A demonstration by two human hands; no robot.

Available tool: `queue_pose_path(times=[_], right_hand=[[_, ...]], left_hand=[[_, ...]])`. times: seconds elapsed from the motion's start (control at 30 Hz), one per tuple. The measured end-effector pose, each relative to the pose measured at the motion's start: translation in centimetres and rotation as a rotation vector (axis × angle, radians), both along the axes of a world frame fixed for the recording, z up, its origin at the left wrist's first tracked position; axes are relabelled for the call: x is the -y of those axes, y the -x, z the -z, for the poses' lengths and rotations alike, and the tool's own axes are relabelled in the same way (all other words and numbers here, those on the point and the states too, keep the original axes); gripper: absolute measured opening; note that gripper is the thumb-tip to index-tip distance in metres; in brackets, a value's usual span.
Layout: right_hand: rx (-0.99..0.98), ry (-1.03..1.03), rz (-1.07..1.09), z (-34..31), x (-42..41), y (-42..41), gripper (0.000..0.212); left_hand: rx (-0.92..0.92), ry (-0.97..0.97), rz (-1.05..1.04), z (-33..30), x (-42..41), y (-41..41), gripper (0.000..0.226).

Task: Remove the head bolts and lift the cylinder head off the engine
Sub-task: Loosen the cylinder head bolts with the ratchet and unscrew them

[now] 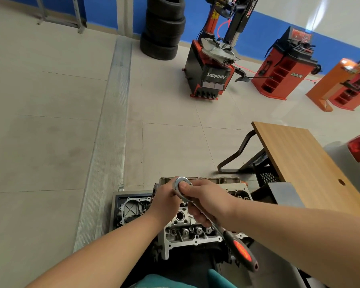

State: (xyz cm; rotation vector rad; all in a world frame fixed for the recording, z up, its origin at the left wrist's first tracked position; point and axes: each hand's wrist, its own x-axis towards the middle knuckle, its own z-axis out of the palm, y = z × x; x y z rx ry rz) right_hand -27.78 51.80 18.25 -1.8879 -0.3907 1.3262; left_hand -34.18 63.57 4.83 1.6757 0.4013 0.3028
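Workshop floor of pale tiles, with stacked tyres (163, 28) and a tyre changer (213, 65) at the blue wall; a wooden table (306, 163) stands to the right. Head view: I see the cylinder head (187, 227) still seated on the engine (197, 215), low in the frame. My right hand (208, 201) grips the ratchet wrench (214, 223) near its head; my left hand (167, 199) wraps its fingers round the head's far side, probably steadying the drive. Risk, in my judgement: if the socket, hidden beneath the hands, sits tilted, it may slip and round a bolt.
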Motion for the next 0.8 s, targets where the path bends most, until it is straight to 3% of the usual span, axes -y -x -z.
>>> queue_pose_path(times=[0.17, 0.3, 0.4, 0.57, 0.67, 0.73, 0.8], right_hand=[[-0.086, 0.084, 0.052, -0.4, 0.3, 0.2, 0.048], [-0.029, 0.172, 0.007, -0.8, 0.0, -0.3, 0.05], [0.043, 0.174, -0.064, -1.0, -0.3, -0.7, 0.05], [0.546, 0.165, -0.233, 0.0, -0.6, 0.0, 0.057], [0.707, 0.235, -0.261, 0.1, -1.1, -0.3, 0.063], [0.764, 0.261, -0.307, 0.1, -1.5, -0.8, 0.056], [0.785, 0.276, -0.361, 0.3, -1.6, -1.4, 0.034]], left_hand=[[-0.035, 0.02, 0.006, -0.1, 0.2, -0.1, 0.039], [-0.038, -0.128, 0.006, -0.4, 0.5, -0.1, 0.048], [-0.054, -0.118, -0.014, -0.2, 0.5, -0.1, 0.047], [-0.049, -0.042, -0.028, -0.1, 0.8, -0.5, 0.045], [-0.065, -0.056, -0.09, -0.6, 1.1, -0.7, 0.036], [-0.06, 0.013, -0.113, -0.6, 1.1, -1.0, 0.038], [-0.127, 0.038, -0.131, -0.5, 1.1, -1.4, 0.043]])
